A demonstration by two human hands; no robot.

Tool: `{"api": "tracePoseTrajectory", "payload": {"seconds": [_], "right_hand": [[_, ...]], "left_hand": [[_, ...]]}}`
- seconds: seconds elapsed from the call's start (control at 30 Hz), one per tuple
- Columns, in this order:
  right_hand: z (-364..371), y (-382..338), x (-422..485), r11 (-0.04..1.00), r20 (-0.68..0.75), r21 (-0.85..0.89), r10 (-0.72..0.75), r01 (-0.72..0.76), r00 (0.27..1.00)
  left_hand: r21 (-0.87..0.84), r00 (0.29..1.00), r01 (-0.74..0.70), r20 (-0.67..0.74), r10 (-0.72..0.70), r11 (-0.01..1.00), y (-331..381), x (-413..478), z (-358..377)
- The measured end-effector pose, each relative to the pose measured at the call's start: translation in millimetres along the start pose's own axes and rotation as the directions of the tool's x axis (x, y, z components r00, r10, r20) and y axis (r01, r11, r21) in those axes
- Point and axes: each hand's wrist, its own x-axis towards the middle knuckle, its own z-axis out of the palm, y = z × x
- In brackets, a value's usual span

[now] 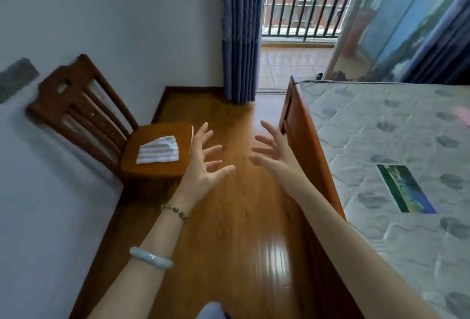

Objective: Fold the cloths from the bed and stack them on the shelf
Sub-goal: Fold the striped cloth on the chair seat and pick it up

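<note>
Nearest, a pale green stone bangle [151, 257] and a thin beaded bracelet [175, 210] sit on the left forearm. Both arms reach forward over the glossy brown wooden floor [229, 229]. The left hand [203, 163] and right hand [276, 156] face each other a little apart, fingers spread and straight, holding nothing. They look free for picking up a cloth, not for carrying one. To the left, just beyond the left hand, a folded white cloth with grey stripes [158, 150] lies flat on the seat of a dark carved wooden chair [76, 105] set against the wall. Its neat shape suggests one cloth is already folded and put down there. No shelf is in view, so the chair may be standing in for it. To the right, the quilted white mattress with grey flower prints [381, 128] lies in its brown wooden bed frame [312, 145]. A pink patch [464, 115] at the mattress's far right edge may be another cloth waiting, though too little shows to tell. Farther off hang a blue pleated curtain [240, 34] and the black balcony railing [305, 1].
</note>
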Motion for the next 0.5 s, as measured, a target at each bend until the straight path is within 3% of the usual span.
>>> {"api": "tracePoseTrajectory", "payload": {"seconds": [0.2,0.5], "right_hand": [[66,29,110,1.0,0.2,0.014,0.009,-0.012,0.98],[157,59,277,0.995,0.306,0.033,0.075,-0.089,0.949]], "left_hand": [[0.027,0.987,0.106,-0.125,-0.102,0.994,-66,57,-65],[0.015,0.953,0.219,-0.218,-0.21,0.976,-151,176,-166]]}}
